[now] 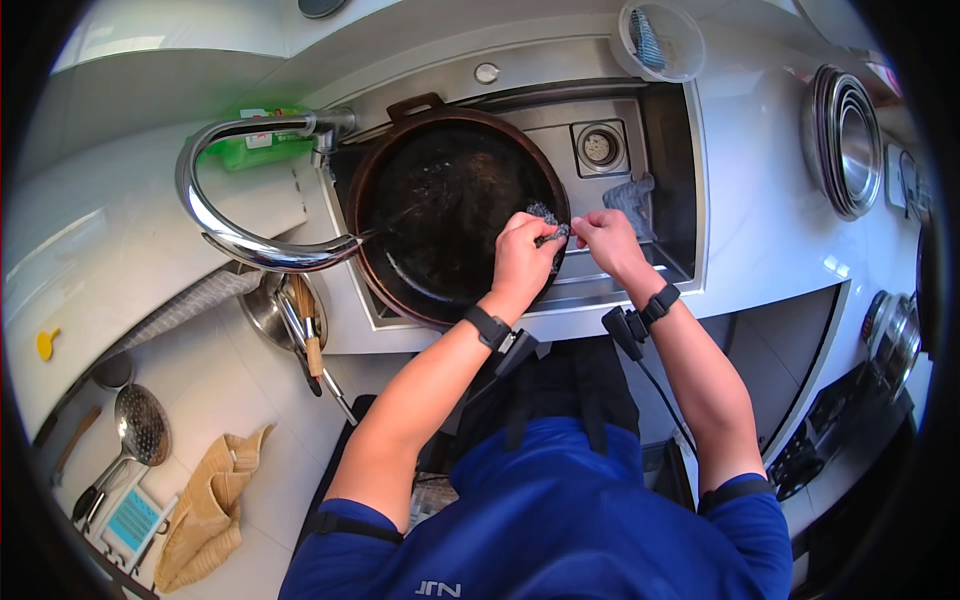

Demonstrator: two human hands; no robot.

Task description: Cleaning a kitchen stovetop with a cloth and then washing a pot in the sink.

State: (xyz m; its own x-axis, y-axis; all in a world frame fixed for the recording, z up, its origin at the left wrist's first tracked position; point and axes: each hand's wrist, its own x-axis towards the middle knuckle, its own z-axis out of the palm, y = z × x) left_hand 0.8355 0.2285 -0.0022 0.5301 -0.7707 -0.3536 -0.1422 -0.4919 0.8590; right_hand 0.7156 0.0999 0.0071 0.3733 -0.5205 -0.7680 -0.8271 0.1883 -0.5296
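A large round dark pan (442, 217) with a rusty brown rim and a loop handle sits in the stainless steel sink (551, 142). My left hand (523, 251) is over its right side, gripping a grey steel wool scrubber (551, 234). More of the wool shows above and below the fingers, against the pan's inner wall. Just outside the rim, my right hand (611, 238) has thumb and fingertips pinched together beside the scrubber. Whether they hold a bit of wool or the rim is hidden. Water streaks and wet shine mark the pan's inside.
A chrome faucet (255, 259) arches over the pan's left edge. Behind it lies a green bottle (262, 150). A grey cloth (631, 201) rests near the drain (600, 148). Nested steel bowls (844, 142) and a clear plastic tub (679, 45) stand on the counter.
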